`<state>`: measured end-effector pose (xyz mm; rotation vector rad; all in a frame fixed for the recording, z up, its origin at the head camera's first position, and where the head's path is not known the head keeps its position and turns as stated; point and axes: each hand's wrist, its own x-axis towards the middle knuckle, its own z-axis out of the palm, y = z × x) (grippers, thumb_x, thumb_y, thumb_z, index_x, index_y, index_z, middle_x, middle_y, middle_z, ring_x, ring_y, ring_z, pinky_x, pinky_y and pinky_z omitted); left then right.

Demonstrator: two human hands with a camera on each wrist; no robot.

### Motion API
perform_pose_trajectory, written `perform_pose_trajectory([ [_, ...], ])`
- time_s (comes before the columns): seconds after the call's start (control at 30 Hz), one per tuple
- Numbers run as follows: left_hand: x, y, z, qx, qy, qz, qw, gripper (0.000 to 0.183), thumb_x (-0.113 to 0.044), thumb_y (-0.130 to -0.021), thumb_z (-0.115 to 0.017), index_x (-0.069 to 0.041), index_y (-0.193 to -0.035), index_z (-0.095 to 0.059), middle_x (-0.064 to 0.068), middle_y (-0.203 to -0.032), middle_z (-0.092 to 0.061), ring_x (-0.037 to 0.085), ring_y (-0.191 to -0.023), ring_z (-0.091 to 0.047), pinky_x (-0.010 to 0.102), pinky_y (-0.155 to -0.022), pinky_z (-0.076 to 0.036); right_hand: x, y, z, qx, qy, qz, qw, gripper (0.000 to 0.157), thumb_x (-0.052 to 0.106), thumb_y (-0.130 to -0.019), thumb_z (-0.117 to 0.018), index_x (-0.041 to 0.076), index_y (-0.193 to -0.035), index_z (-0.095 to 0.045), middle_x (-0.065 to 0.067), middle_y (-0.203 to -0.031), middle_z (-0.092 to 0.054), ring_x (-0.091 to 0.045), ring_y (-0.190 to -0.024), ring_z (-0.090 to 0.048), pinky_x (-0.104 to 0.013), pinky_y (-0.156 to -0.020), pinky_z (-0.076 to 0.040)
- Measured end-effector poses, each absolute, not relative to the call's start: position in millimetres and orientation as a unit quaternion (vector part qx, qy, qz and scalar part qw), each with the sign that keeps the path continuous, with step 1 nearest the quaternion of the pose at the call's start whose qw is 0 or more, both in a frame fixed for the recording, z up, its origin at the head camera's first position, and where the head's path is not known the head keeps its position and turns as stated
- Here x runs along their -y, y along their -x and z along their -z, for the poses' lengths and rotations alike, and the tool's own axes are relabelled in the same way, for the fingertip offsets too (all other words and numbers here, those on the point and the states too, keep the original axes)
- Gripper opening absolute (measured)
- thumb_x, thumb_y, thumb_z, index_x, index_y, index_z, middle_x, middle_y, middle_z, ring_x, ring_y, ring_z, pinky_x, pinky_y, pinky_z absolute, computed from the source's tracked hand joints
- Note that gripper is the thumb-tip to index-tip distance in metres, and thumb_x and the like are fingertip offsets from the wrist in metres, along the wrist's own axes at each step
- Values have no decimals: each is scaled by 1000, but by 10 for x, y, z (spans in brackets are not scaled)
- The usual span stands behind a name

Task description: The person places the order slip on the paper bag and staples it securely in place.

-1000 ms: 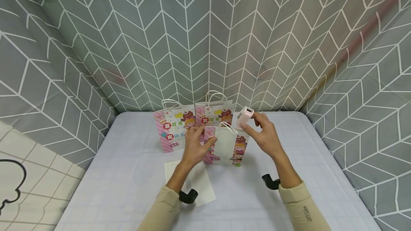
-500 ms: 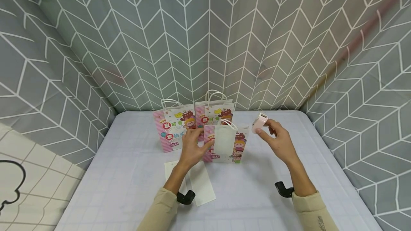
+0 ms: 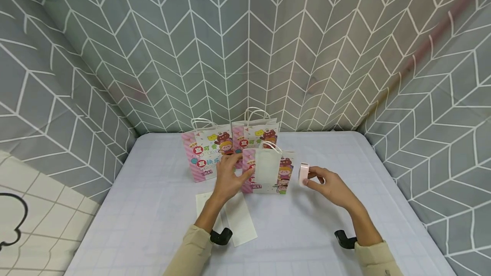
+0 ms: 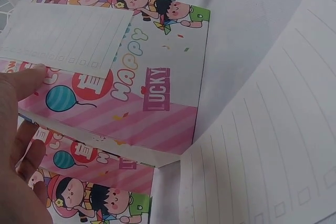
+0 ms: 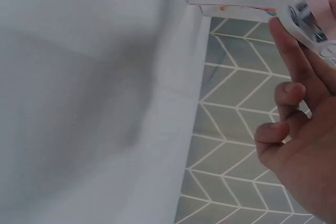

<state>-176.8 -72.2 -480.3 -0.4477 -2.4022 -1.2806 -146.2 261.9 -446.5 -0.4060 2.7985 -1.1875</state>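
Observation:
My left hand [image 3: 228, 180] grips the left edge of a small pink-and-white paper gift bag [image 3: 284, 176], thumb on its front and fingers behind. A lined white paper sheet [image 4: 63, 35] lies against the bag's front, with the thumb tip at its edge in the left wrist view. The bag stands upright, white handles on top. My right hand [image 3: 330, 188] pinches a small pink-and-white stapler [image 3: 304, 174] between thumb and fingers, just right of the bag. In the right wrist view metal parts show inside the stapler [image 5: 307, 22], which the frame edge partly cuts off.
Two more printed gift bags stand behind, one at the left [image 3: 205, 156] and one in the middle [image 3: 249, 129]. Lined paper sheets [image 3: 241, 220] lie on the white-covered table [image 3: 153, 216] beneath my left forearm. A grey patterned curtain [image 3: 245, 54] encloses the back and sides.
My right hand has moved right and then down with the stapler, away from the bag's upper right corner, turning the stapler upright. My left hand keeps its grip on the bag.

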Motion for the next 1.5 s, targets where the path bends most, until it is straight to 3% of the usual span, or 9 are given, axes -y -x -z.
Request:
perform_pose_trajectory([
  [0.27,737,1761,4808,856,159,455,187,49,-32,-83,-83,-14,-125,-65,3,-113,-69,22,-104,-49,44,-89,-30,-2688,1372,4630,-897,103,392,174,55,39,-88,-75,9,-131,-61,0,-100,-71,-22,-96,-59,-38,-79,-45],
  [0.43,740,1765,4819,859,155,451,188,52,-32,-82,-83,-14,-128,-65,4,-119,-68,23,-107,-49,45,-88,-30,-2717,1340,4650,-898,121,380,187,54,36,-86,-77,4,-126,-65,-3,-108,-66,-23,-98,-53,-37,-79,-43],
  [0.73,734,1770,4842,858,158,450,191,57,-32,-82,-83,-11,-131,-64,7,-125,-67,24,-109,-50,46,-88,-30,-2762,1359,4725,-868,132,419,229,55,25,-91,-72,-10,-130,-58,-4,-98,-64,-16,-90,-54,-23,-74,-43],
  [1.07,731,1771,4844,858,156,451,188,57,-32,-82,-83,-9,-131,-64,9,-125,-67,25,-110,-49,47,-89,-30,-2794,1389,4791,-879,116,405,224,58,37,-95,-67,-4,-135,-59,-11,-123,-67,-21,-110,-60,-38,-90,-48],
  [1.3,727,1775,4846,859,156,449,188,57,-33,-83,-83,-10,-132,-64,8,-125,-67,24,-111,-50,47,-90,-30,-2806,1406,4791,-896,109,380,203,57,37,-96,-67,-1,-137,-57,-4,-100,-65,-19,-90,-56,-34,-75,-45],
  [1.5,733,1781,4842,859,157,449,187,58,-32,-83,-83,-10,-132,-63,8,-126,-66,24,-110,-49,46,-90,-30,-2843,1426,4790,-900,89,378,199,61,36,-95,-69,0,-141,-53,-5,-94,-60,-20,-84,-52,-33,-69,-41],
])
